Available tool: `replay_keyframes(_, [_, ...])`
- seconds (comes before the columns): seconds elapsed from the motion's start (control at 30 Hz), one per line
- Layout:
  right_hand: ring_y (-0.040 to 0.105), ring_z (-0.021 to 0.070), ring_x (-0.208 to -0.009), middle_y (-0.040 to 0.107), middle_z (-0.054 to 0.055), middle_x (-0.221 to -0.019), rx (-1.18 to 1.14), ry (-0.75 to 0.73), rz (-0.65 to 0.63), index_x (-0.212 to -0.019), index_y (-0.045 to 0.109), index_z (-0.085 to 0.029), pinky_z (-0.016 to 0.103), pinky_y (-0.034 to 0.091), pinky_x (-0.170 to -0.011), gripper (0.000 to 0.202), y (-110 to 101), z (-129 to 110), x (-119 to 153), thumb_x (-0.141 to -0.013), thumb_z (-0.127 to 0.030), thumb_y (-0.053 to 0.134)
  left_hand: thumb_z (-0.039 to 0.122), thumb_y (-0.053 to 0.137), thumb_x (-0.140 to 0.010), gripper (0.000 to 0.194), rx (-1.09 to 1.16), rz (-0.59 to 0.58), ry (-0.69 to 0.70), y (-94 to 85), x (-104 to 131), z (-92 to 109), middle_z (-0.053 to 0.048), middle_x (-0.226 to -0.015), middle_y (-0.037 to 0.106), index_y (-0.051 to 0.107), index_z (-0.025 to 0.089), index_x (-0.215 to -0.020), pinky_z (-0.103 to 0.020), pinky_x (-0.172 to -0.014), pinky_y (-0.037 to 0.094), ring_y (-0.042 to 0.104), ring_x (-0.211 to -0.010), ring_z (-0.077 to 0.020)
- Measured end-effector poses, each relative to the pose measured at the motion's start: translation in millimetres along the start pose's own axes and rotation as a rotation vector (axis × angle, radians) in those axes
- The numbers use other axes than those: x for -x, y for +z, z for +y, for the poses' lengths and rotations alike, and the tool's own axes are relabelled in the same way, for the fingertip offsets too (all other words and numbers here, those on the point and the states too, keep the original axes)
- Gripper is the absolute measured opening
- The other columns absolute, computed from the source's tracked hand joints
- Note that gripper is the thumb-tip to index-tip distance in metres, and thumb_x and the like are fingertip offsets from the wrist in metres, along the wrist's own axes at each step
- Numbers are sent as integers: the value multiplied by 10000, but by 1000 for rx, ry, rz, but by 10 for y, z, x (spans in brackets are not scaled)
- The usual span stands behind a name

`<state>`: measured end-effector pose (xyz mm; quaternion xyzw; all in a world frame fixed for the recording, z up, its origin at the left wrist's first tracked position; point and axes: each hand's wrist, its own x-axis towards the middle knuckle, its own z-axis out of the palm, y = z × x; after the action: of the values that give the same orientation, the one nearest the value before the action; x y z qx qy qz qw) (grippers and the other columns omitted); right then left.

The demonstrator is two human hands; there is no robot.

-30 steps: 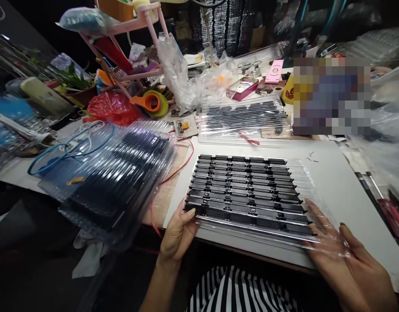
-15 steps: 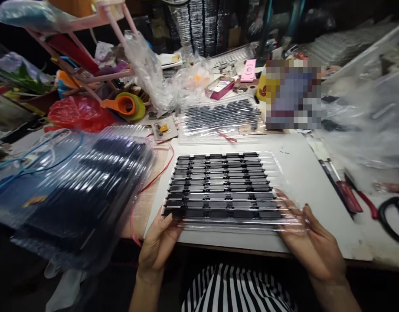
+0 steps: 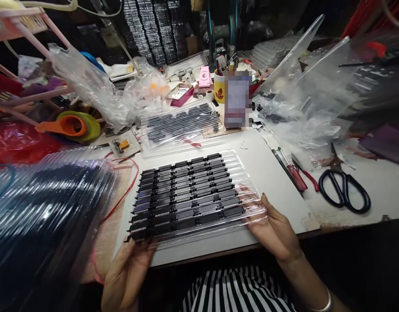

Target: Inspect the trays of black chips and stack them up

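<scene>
A clear plastic tray [image 3: 251, 190] carries several rows of black connector-like parts [image 3: 186, 186] with fine metal pins. My left hand [image 3: 129, 264] grips its near left corner, fingers partly hidden beneath it. On the right end, my right hand [image 3: 271, 227] holds the tray with the thumb at the edge and the fingers showing through the plastic from below. The tray is held over a white board [image 3: 267, 173] and slants in view, its left end nearer me. Farther back lies another clear tray [image 3: 180, 125] with dark parts inside.
At left stands a stack of filled clear trays [image 3: 46, 216]. Scissors [image 3: 344, 193] and a red-handled screwdriver [image 3: 295, 173] lie at right. Behind are a yellow mug [image 3: 219, 86], a blurred-out upright object [image 3: 237, 102], an orange tape dispenser [image 3: 69, 125] and plastic bags [image 3: 303, 117].
The view has swung right, so most things appear farther left. The tray, still in both hands, now slants with its left end lower, and its pins show more clearly.
</scene>
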<state>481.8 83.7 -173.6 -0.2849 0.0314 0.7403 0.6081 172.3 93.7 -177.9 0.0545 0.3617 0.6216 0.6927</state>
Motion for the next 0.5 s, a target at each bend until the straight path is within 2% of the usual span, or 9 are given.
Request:
replay_keyframes(0.17, [443,148,-1287,556,24,-1345,-14,0,-3,-1208,607,-211,330,330,-1106,360,2,3,5,-977,-345,364,7,313,-901,609,4,-5,9,10,22,-2,0,-1280,587,411,388,-1366,-420,-1019,422,575,-1142,-181])
replay_keyframes(0.37, [441,144,-1287,549,20,-1352,48,-34,21,-1243,582,-237,328,335,-1104,359,-11,25,7,-961,-371,404,17,322,-902,597,31,-71,23,14,13,-8,-6,-1292,583,425,389,-1357,-422,-1020,421,549,-1177,-186])
replay_keyframes(0.5, [462,183,-1270,528,20,-1372,93,-34,-10,-1299,530,-274,403,345,-1093,418,7,47,28,-947,-454,395,10,308,-902,590,39,-48,-3,11,-5,-7,-11,-1242,626,459,381,-1336,-411,-980,464,591,-1126,-186])
